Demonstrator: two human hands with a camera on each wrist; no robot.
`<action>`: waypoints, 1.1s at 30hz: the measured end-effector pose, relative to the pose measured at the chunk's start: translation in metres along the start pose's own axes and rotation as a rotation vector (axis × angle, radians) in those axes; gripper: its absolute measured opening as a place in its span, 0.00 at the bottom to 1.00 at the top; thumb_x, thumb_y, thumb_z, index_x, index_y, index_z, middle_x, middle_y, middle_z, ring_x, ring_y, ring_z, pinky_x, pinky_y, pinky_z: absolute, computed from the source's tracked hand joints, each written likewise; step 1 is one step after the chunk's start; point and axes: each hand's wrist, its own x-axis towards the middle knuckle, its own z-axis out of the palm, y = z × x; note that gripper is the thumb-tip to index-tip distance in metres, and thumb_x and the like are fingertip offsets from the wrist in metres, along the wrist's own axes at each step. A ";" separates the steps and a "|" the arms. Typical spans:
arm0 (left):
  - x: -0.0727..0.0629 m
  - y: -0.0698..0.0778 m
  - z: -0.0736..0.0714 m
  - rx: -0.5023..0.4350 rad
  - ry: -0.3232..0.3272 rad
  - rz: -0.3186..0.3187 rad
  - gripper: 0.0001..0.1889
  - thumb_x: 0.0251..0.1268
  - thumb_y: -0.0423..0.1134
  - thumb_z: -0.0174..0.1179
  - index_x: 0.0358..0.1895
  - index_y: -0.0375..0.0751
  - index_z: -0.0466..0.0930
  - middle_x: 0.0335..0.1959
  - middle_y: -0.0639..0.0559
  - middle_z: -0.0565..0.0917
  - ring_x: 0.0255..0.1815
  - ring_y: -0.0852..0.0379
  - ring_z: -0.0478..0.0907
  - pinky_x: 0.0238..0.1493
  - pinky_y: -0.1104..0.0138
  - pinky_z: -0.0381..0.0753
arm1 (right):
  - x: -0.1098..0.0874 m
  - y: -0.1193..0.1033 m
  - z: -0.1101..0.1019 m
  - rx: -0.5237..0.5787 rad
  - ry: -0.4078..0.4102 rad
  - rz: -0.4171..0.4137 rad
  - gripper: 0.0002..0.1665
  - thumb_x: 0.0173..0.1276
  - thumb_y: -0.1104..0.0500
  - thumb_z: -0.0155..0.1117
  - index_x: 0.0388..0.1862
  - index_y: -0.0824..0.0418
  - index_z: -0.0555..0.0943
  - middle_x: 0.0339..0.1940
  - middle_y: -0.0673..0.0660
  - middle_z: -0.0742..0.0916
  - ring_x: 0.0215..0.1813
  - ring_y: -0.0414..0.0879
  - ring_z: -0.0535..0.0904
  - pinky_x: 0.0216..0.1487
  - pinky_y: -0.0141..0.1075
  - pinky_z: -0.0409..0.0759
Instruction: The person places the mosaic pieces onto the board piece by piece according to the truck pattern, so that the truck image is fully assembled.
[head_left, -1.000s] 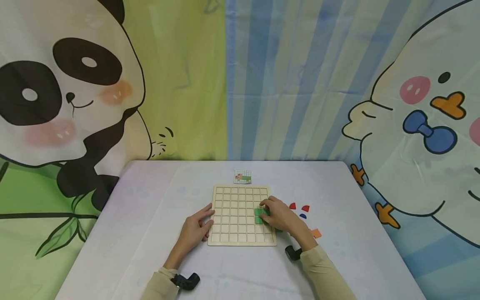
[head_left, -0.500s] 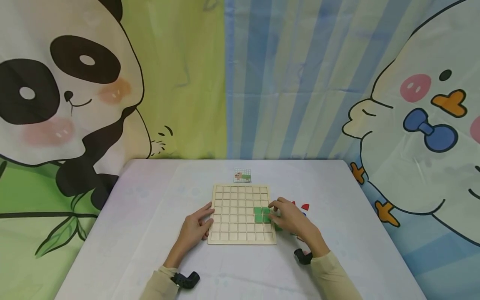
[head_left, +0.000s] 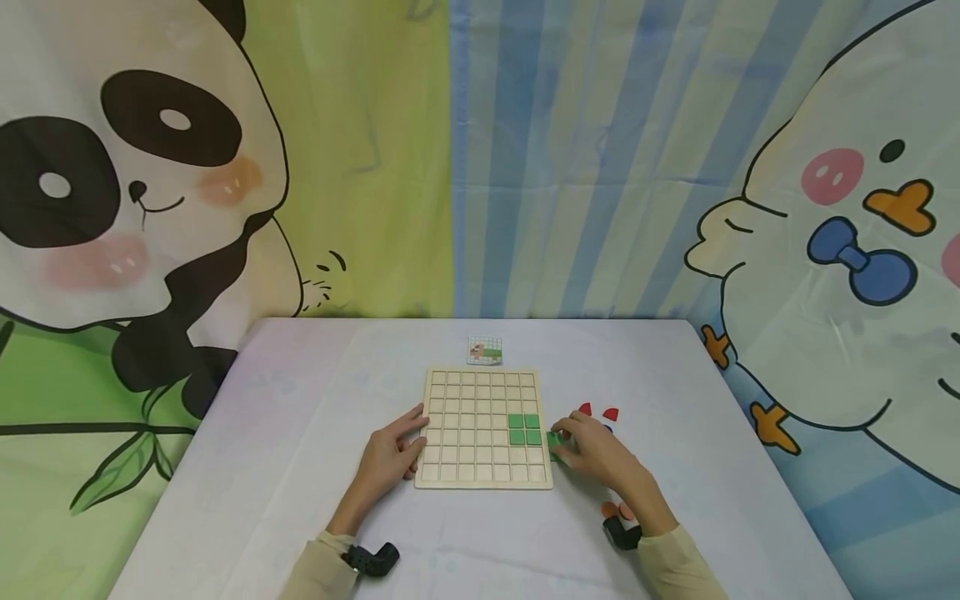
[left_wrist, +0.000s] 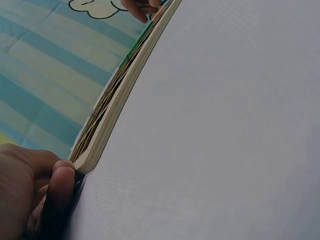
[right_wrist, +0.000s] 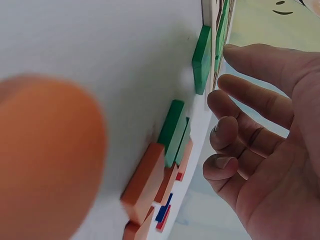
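Note:
A pale wooden grid board (head_left: pixel 465 458) lies on the white table, with a block of green square tiles (head_left: pixel 517 437) set in cells near its right side. At the board's left edge my left hand (head_left: pixel 390 450) grips it; in the left wrist view, thumb and forefinger meet at the board's corner (left_wrist: pixel 90 160). My right hand (head_left: pixel 596 454) is just right of the board, over a loose green tile (head_left: pixel 554 440). In the right wrist view its fingers are spread and loosely bent beside that green tile (right_wrist: pixel 202 60), holding nothing.
A small picture card (head_left: pixel 485 351) lies behind the board. Red pieces (head_left: pixel 611 414) lie beyond my right hand. The right wrist view shows more green tiles (right_wrist: pixel 171 125), orange tiles (right_wrist: pixel 145 182), a blue piece (right_wrist: pixel 161 214) and a large blurred orange shape (right_wrist: pixel 45 160) near the lens.
My right hand has moved right, off the green tiles on the board to the loose green tile beside it. My left hand stays at the board's left edge.

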 end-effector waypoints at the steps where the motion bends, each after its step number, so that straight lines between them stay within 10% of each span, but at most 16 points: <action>1: 0.000 0.000 0.000 0.000 0.001 0.000 0.23 0.72 0.29 0.66 0.69 0.39 0.82 0.79 0.47 0.75 0.13 0.63 0.76 0.13 0.68 0.80 | -0.002 0.001 0.001 -0.004 0.004 -0.001 0.16 0.68 0.57 0.77 0.53 0.58 0.89 0.39 0.49 0.84 0.38 0.39 0.74 0.40 0.31 0.79; 33: 0.000 0.000 -0.001 -0.027 -0.017 -0.046 0.24 0.72 0.30 0.66 0.70 0.42 0.82 0.79 0.52 0.74 0.14 0.59 0.77 0.15 0.68 0.80 | -0.028 0.011 0.008 0.009 0.016 -0.049 0.14 0.64 0.59 0.80 0.47 0.55 0.87 0.40 0.46 0.82 0.42 0.38 0.75 0.44 0.32 0.81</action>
